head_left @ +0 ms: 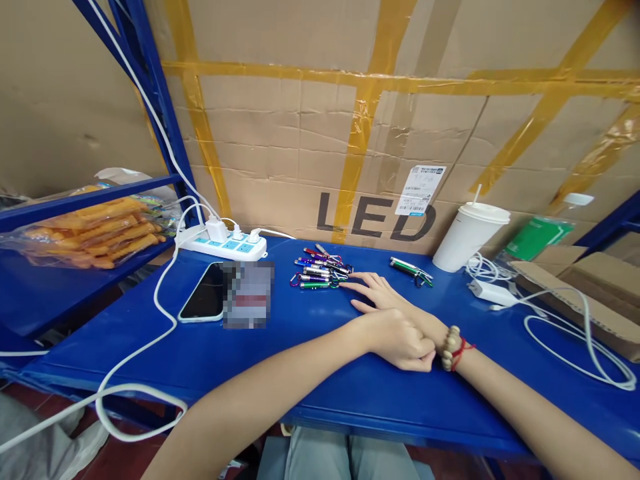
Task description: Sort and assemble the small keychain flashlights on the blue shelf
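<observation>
My right hand [377, 291] reaches in from the right, palm down, with its fingers spread apart. Its fingertips lie at the right edge of a pile of small metal pen-shaped torches [317, 270] in several colours, with little carabiner clips on them. Crossing in front of the right wrist is my left hand [400, 339], its fingers curled into a fist and nothing showing in it. A beaded bracelet [451, 348] with a red cord circles the right wrist, close to the left fist. Farther right, a few more torches [411, 269], one green, lie apart from the pile.
Left of the pile are a phone [203, 293], a blurred-out flat item [249, 295] and a power strip [225, 245] with cables. On the right stand a white cup [470, 237], a bottle [537, 237], a charger [493, 292] and an open carton [590, 313]. A large cardboard box [280, 140] backs the blue table [300, 387].
</observation>
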`<action>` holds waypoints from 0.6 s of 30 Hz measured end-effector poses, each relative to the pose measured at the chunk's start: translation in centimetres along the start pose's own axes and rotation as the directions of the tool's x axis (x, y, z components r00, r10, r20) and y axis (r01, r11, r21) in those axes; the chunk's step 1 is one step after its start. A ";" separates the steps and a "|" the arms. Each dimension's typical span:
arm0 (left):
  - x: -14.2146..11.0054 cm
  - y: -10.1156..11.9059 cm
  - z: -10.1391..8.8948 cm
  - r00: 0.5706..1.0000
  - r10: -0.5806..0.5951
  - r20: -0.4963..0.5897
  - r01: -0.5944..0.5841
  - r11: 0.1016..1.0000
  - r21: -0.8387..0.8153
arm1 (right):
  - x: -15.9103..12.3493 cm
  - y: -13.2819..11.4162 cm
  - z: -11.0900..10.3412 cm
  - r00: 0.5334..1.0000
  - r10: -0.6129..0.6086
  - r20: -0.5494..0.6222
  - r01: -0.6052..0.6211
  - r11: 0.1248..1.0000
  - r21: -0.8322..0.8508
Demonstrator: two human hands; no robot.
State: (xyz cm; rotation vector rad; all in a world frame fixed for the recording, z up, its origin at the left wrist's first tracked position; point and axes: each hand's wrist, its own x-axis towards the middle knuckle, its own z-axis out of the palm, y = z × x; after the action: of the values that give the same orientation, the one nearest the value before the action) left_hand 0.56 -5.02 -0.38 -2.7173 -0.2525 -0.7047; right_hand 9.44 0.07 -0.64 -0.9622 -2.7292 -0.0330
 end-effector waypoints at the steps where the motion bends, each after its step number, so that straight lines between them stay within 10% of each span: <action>1: 0.0 0.0 0.1 1.000 0.010 0.003 -0.010 1.000 0.002 | 0.1 0.0 -0.2 1.000 0.000 -0.002 0.000 1.000 0.014; 9: -0.9 -2.1 0.6 0.970 -0.170 -0.174 0.187 0.979 0.082 | -0.7 -0.2 -1.2 0.999 0.002 -0.033 0.002 0.994 0.112; 18: -0.9 -1.5 1.1 0.983 -0.072 -0.166 0.092 0.990 0.110 | -0.3 0.2 -0.7 0.995 0.004 -0.099 0.004 0.997 0.080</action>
State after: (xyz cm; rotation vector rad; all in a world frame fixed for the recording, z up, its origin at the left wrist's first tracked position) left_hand -0.08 -3.32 -1.33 -2.5345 -0.3570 -0.8994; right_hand 9.94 -0.07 -0.08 -0.9135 -2.6191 0.0280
